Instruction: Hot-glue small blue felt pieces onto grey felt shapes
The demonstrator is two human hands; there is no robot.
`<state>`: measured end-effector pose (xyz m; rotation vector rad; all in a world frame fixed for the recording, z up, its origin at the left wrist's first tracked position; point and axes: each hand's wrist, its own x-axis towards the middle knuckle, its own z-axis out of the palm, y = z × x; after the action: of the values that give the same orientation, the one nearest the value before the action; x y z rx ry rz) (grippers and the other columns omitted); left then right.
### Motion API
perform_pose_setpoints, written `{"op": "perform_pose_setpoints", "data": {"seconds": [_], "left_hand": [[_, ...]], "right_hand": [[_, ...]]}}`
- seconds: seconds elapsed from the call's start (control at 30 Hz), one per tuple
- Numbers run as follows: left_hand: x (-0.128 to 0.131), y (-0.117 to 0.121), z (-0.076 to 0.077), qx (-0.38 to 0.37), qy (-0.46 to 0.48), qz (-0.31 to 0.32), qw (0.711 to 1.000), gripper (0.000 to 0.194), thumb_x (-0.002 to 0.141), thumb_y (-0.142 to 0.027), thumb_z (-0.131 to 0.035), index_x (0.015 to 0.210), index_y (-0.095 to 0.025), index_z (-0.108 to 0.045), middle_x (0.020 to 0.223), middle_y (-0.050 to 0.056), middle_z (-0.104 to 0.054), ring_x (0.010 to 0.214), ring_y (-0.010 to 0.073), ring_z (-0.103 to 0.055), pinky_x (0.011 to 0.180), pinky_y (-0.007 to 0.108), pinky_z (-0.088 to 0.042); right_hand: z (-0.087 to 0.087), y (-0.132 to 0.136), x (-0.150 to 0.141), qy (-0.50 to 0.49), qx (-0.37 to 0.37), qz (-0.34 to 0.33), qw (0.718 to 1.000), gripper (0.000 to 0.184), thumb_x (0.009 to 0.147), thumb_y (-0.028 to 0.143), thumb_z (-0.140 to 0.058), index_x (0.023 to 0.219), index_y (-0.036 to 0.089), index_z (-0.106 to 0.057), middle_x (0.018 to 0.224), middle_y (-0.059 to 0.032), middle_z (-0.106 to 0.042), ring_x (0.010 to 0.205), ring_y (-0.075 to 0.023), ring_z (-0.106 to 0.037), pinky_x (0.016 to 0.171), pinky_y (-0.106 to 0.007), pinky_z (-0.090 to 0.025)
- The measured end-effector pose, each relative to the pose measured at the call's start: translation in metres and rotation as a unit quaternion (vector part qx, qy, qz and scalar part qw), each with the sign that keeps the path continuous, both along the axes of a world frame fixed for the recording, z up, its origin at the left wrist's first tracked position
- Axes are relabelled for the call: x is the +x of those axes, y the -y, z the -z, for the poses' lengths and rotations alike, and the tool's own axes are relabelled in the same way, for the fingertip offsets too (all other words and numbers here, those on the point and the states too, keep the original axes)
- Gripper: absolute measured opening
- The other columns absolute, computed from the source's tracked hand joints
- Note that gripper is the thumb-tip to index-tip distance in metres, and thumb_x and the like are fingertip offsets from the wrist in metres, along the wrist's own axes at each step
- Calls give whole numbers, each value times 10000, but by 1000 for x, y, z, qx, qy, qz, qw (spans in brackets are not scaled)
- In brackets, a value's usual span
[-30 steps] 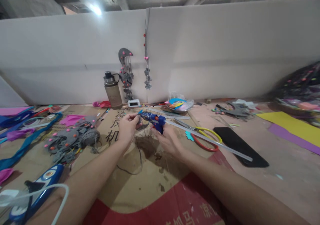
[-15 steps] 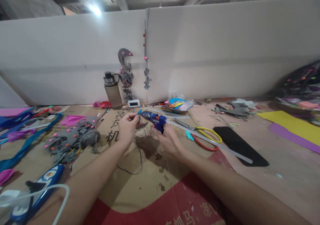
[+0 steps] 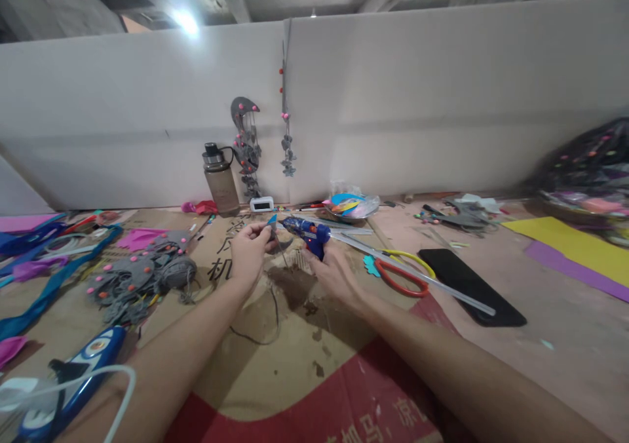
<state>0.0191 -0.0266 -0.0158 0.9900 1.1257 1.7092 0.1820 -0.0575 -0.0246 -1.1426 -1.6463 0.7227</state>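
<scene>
A blue hot glue gun (image 3: 314, 234) is gripped in my right hand (image 3: 334, 272), its nozzle pointing left and a long clear glue stick (image 3: 417, 274) running out of its back. My left hand (image 3: 248, 250) pinches a small blue piece (image 3: 272, 219) close to the nozzle; whether the two touch I cannot tell. From those fingers a grey cord (image 3: 276, 305) hangs down and curls on the brown cardboard (image 3: 255, 377). Scissors with red and yellow handles (image 3: 400, 278) lie right of the glue gun, beside a turquoise cut-out (image 3: 371, 265).
A black phone (image 3: 472, 289) lies right of the scissors. Grey felt pieces with pompoms (image 3: 142, 269) lie at left, near a blue power strip (image 3: 73, 390) with a white cable. A bottle (image 3: 221, 181) and small white clock (image 3: 262, 204) stand at the back, by a dish of scraps (image 3: 351, 208).
The glue gun has shifted slightly right, away from my left fingers, and its nozzle now sits a little apart from the blue piece. My left hand has barely moved.
</scene>
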Motion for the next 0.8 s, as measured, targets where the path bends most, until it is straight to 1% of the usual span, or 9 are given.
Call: {"op": "perform_pose_setpoints", "data": {"seconds": [0.07,0.17,0.27,0.4,0.53,0.63,0.7,0.73,0.8], "left_hand": [[0,-1,0,-12,5,-3,1000,268,639,-286,-715,828,-123,-619,788,64,-681,734,164,-662,657,303,-555],[-1,-2,0,-23,12,-7,1000,266,638,-284,-719,824,-127,-613,786,58,-675,733,160,-664,631,286,-554],[-1,-3,1,-19,13,-7,1000,261,638,-284,-722,818,-132,-612,785,51,-674,743,160,-668,636,282,-557],[0,-3,3,-8,0,-3,1000,251,648,-282,-714,822,-131,-615,799,59,-682,755,164,-671,634,273,-557],[1,-1,1,1,-18,-1,1000,260,654,-294,-712,833,-128,-622,820,69,-686,755,163,-668,641,273,-557],[1,0,-4,19,-33,-3,999,266,657,-309,-713,841,-135,-629,824,68,-688,766,173,-665,660,295,-559],[1,2,-8,40,-53,-6,998,260,666,-321,-708,839,-141,-638,827,67,-688,769,179,-661,669,305,-557],[1,3,-10,51,-68,-7,996,255,672,-327,-702,838,-143,-643,830,67,-688,766,180,-659,672,307,-555],[2,6,-12,69,-107,-8,992,244,692,-338,-685,841,-147,-654,831,67,-690,746,178,-654,677,308,-548]], "right_hand": [[4,-5,1,-8,-24,12,1000,258,798,376,-497,912,172,-606,792,-39,-645,739,-190,-585,661,-278,-463],[11,-19,6,-51,-103,7,993,244,781,367,-497,885,167,-589,658,-21,-604,565,-159,-544,538,-263,-441],[13,-35,16,-73,-159,-10,985,207,756,307,-498,852,147,-588,664,-28,-613,522,-133,-522,502,-242,-419],[11,-51,30,103,-190,67,974,258,768,353,-510,840,132,-622,766,-80,-668,648,-167,-598,557,-243,-427],[12,-56,41,213,-195,84,954,343,779,447,-523,752,125,-635,799,-157,-679,737,-246,-625,651,-315,-443],[11,-51,47,276,-152,106,943,375,781,480,-538,747,116,-622,872,-210,-658,862,-308,-614,765,-381,-431],[5,-43,46,307,-78,132,939,353,788,466,-546,744,122,-605,907,-220,-632,921,-314,-589,824,-401,-415],[1,-38,43,306,-32,139,941,321,795,445,-545,750,130,-594,922,-210,-619,938,-303,-575,844,-401,-409],[-7,-28,30,236,51,112,964,222,808,375,-529,790,156,-564,946,-155,-596,965,-263,-547,885,-392,-399]]}}
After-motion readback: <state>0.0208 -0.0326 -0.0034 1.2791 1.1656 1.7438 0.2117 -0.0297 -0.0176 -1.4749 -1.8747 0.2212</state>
